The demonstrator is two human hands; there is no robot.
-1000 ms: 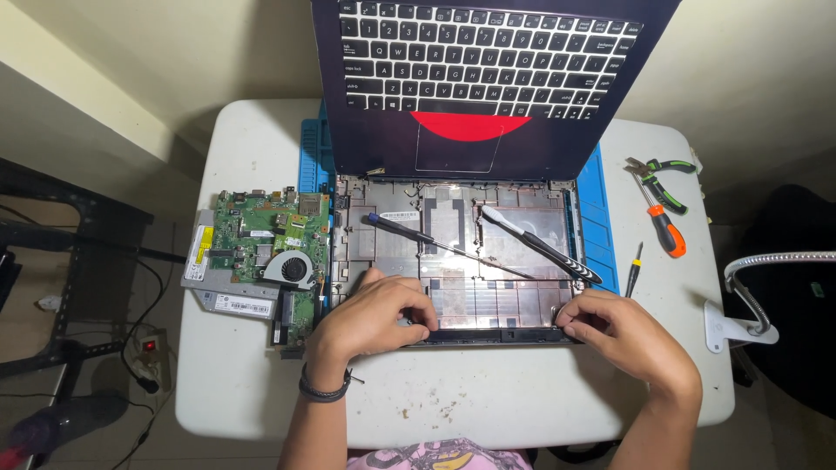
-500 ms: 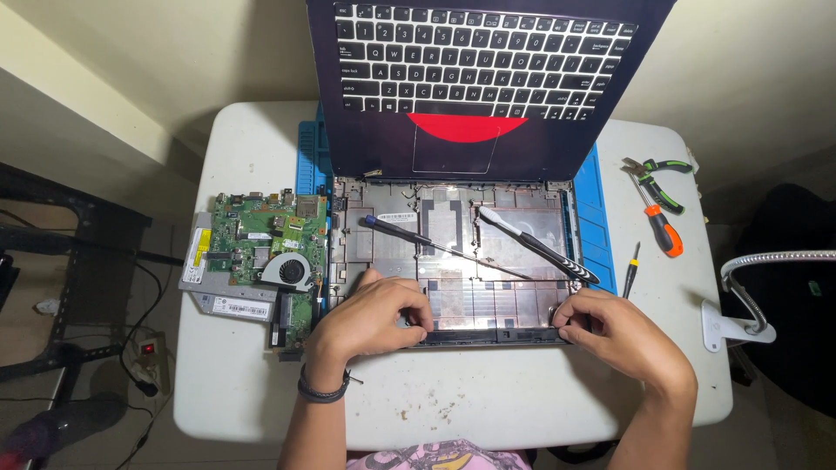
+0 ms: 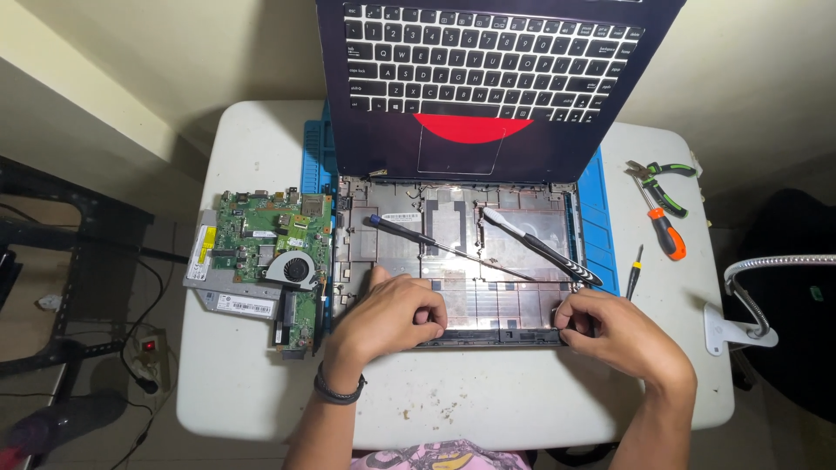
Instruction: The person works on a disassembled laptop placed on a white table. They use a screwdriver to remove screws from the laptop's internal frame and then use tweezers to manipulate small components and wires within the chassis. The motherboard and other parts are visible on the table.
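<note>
Here, in the head view, both hands work at the near edge of an opened laptop base (image 3: 453, 261) that lies on a blue mat (image 3: 601, 209) on a white table (image 3: 261, 383). The left hand (image 3: 387, 322) is curled, fingers pressed onto the black strip along the front edge (image 3: 496, 338); the right hand (image 3: 623, 335) pinches the same strip at its right corner. Neither hand holds a tool. The keyboard half (image 3: 492, 78) stands propped up behind.

To do this well, I judge that both hands should press or lift evenly, so the thin strip does not bend or snap at a clip. The two pry tools (image 3: 488, 239) lying loose inside the shell could slide if the base tilts, so keep it flat. The circuit board with its fan (image 3: 274, 252) sits just beside the left edge, over a flat drive; keep the left wrist off it. Pliers (image 3: 657, 172) and an orange screwdriver (image 3: 669, 233) lie well apart on the right.
</note>
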